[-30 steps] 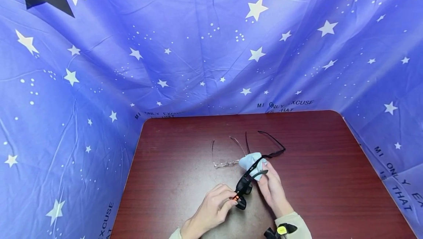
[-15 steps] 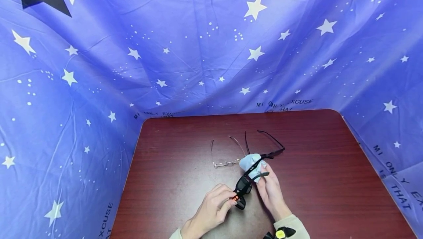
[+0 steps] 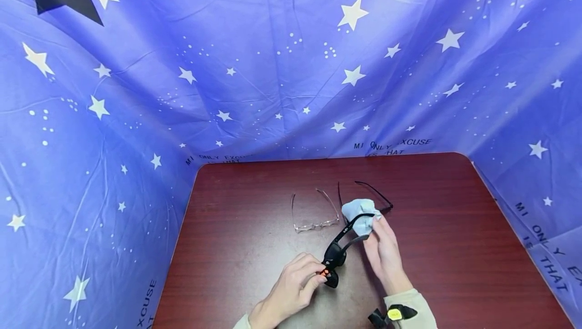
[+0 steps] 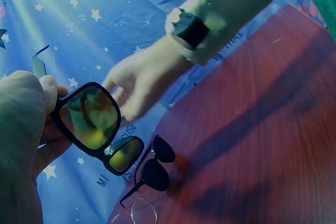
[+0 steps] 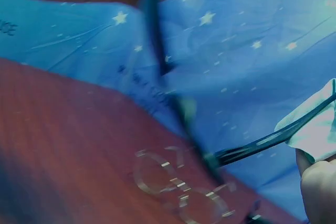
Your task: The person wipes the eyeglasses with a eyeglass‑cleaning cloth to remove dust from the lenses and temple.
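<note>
My left hand (image 3: 295, 286) pinches the front corner of black sunglasses (image 3: 334, 255), held above the table. Their temples reach up and to the right, unfolded. In the left wrist view the lenses (image 4: 92, 119) look yellow-green. A light blue cloth (image 3: 359, 210) is in my right hand (image 3: 386, 253), its fingers gripping it around the tip end of one temple. That temple (image 5: 268, 142) runs into the cloth in the right wrist view. The second temple's end lies close to my right fingers; I cannot tell whether they touch.
Clear glasses with a thin metal frame (image 3: 316, 226) lie unfolded on the dark red table (image 3: 236, 248). Beside them, partly hidden by the cloth, is another dark pair of glasses (image 4: 156, 174). A blue star-printed curtain (image 3: 273, 66) surrounds the table's back and sides.
My right hand has slid the cloth right and slightly away, along the temple to its end. More of the clear glasses shows now. My left hand keeps its hold and place.
</note>
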Demonstrator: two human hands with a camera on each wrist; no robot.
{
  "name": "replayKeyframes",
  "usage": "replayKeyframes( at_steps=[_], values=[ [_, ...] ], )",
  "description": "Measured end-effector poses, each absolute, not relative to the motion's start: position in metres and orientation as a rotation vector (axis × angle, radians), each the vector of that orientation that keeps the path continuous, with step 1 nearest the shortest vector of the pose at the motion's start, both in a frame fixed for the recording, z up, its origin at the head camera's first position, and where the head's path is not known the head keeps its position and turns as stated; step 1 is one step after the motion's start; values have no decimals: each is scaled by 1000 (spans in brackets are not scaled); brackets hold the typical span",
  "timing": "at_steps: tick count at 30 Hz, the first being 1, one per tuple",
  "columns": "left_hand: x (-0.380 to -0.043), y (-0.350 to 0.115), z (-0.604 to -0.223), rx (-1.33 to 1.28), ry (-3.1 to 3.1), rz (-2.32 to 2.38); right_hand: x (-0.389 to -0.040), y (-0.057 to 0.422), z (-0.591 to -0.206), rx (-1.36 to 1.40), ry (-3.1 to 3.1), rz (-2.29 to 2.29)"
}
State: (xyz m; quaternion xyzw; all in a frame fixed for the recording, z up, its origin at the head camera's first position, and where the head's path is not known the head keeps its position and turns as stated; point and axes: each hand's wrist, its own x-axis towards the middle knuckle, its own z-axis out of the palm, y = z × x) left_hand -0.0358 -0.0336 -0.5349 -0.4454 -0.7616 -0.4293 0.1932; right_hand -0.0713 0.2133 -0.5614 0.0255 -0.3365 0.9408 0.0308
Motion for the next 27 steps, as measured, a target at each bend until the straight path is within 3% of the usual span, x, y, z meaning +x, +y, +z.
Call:
replayKeyframes(
  at_steps=[5, 17, 27],
  values=[
    [-35, -34, -536, -1223, -2142, -1227, -75, 216, -557, 110, -1031, 2883],
    [-34, -33, -536, -1207, -2126, -1241, -55, 191, -592, -57, -1117, 2967],
    [-36, -28, -532, -1246, -2147, -1180, -65, 218, -562, 12, -858, 3001]
  ],
)
